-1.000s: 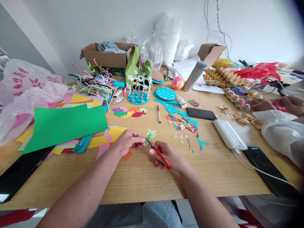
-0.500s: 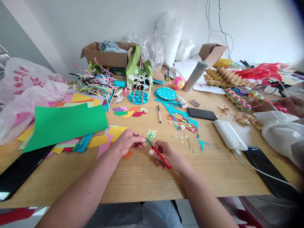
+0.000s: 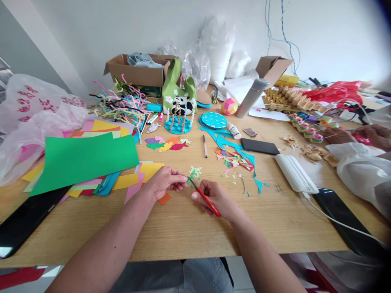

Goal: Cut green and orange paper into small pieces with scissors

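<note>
My right hand [image 3: 212, 199] is closed round the red handles of a pair of scissors [image 3: 208, 201], whose dark blades point up and left. The blade tips meet the fingertips of my left hand [image 3: 172, 179], pinched on a small piece of green paper that is mostly hidden. Just beyond the blades lies a little heap of pale and darker green paper snippets [image 3: 196, 171]. An orange paper piece [image 3: 165, 199] rests under my left wrist. Farther back are several coloured paper fish [image 3: 168, 144] and a pen [image 3: 204, 146].
Green sheets [image 3: 88, 160] top a stack of coloured paper on the left. Mixed paper scraps [image 3: 235, 158] lie right of the pen. A white power bank [image 3: 296, 174] and a dark phone [image 3: 345, 219] are at right. Another person's hands [image 3: 374, 136] show at the far right.
Almost nothing differs. Both hands and the scissors keep their places, with at most a very slight shift at the blades.
</note>
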`<move>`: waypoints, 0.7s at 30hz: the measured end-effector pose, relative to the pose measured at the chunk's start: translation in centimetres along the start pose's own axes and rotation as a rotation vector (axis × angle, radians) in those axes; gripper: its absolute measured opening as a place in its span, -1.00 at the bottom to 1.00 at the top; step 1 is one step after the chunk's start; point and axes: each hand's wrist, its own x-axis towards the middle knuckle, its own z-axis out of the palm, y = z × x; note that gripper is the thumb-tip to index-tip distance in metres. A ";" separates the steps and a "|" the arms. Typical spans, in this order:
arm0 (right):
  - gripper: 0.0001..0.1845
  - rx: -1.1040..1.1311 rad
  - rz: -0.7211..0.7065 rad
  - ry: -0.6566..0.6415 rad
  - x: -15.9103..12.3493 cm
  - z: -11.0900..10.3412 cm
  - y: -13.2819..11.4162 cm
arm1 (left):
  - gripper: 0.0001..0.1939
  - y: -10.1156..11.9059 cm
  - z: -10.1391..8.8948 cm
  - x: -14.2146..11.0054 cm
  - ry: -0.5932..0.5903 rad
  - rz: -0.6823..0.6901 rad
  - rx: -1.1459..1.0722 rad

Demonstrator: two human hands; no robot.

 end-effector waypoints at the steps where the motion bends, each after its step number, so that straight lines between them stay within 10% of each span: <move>1: -0.49 0.006 -0.001 0.004 0.0 0.0 0.0 | -0.81 0.0 0.0 0.0 0.000 0.002 -0.004; 21: -0.50 0.053 0.034 0.014 0.2 0.0 0.4 | -0.80 0.3 0.2 -0.4 0.053 0.044 -0.001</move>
